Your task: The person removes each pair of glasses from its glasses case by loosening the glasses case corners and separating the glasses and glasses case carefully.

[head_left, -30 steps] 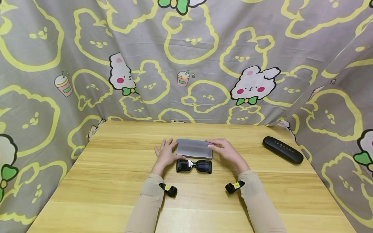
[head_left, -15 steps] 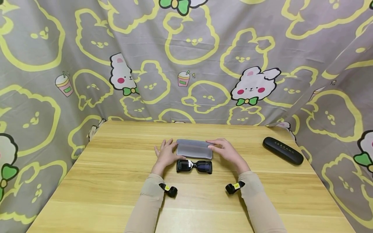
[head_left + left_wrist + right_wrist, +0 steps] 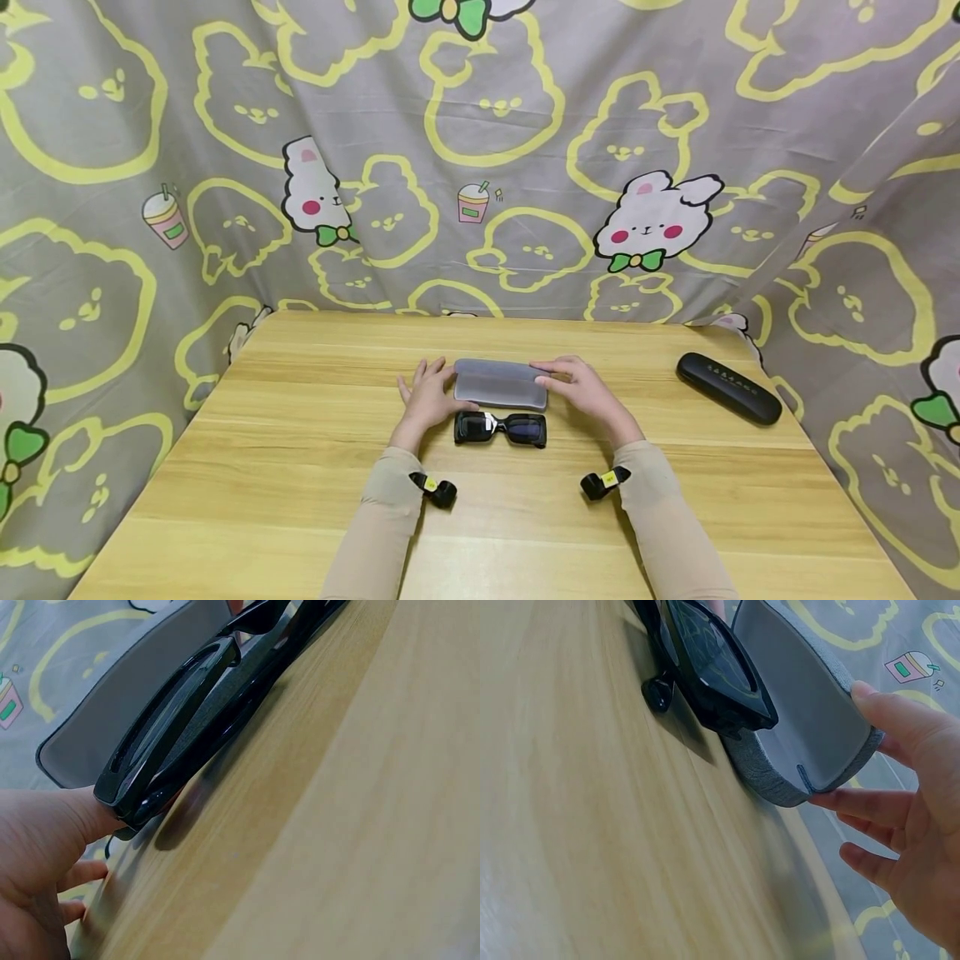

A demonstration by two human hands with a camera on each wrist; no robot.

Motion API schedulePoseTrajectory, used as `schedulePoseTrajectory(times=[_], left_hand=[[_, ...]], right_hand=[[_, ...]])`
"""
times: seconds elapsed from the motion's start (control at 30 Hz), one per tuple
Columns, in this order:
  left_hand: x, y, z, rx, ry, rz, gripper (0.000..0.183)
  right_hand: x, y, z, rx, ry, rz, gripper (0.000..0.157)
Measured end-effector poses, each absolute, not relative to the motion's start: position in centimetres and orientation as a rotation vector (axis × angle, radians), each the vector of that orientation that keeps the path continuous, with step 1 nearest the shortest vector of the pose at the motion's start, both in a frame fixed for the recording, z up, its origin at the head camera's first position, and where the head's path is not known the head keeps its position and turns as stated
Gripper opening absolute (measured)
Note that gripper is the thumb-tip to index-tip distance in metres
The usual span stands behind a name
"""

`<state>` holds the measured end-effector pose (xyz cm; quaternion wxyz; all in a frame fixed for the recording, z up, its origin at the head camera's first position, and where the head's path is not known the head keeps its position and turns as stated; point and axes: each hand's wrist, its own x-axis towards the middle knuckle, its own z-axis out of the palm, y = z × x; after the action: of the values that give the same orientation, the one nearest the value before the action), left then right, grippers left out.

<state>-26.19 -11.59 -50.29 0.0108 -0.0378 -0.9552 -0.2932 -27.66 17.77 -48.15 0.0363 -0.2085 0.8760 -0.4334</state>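
Observation:
A grey glasses case (image 3: 495, 387) stands open at the middle of the table, its lid raised and its pale lining showing in the right wrist view. My left hand (image 3: 431, 398) holds the case's left end, thumb at the front and the other fingers spread behind. At the opposite end my right hand (image 3: 587, 390) pinches the lid between thumb and fingers. Black sunglasses (image 3: 522, 428) lie folded on the table just in front of the case, close to my left thumb. In the left wrist view the sunglasses partly hide the left thumb's tip.
A black hard glasses case (image 3: 727, 388) with small lettering lies shut near the right edge of the wooden table (image 3: 262, 467). Behind and along both sides hangs a grey patterned curtain (image 3: 525, 183). Each sleeve carries a small black wrist camera (image 3: 441, 493).

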Motion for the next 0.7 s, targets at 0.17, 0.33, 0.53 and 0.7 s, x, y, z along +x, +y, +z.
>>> schedulePoseTrajectory(times=[0.17, 0.33, 0.53, 0.7], left_hand=[[-26.23, -11.58, -50.30, -0.101, -2.972, -0.959, 0.090], [-26.31, -11.53, -50.34, -0.098, -2.985, -0.958, 0.092], [-26.29, -11.60, -50.23, -0.089, -3.003, -0.960, 0.093], [-26.24, -11.62, -50.18, -0.089, -3.007, -0.954, 0.094]], right_hand=[[-27.65, 17.67, -48.40, -0.655, 2.717, -1.285, 0.042], [-27.74, 17.56, -48.55, -0.694, 2.740, -1.267, 0.041], [-27.65, 17.49, -48.49, -0.693, 2.736, -1.277, 0.041], [-27.67, 17.46, -48.61, -0.700, 2.736, -1.281, 0.041]])
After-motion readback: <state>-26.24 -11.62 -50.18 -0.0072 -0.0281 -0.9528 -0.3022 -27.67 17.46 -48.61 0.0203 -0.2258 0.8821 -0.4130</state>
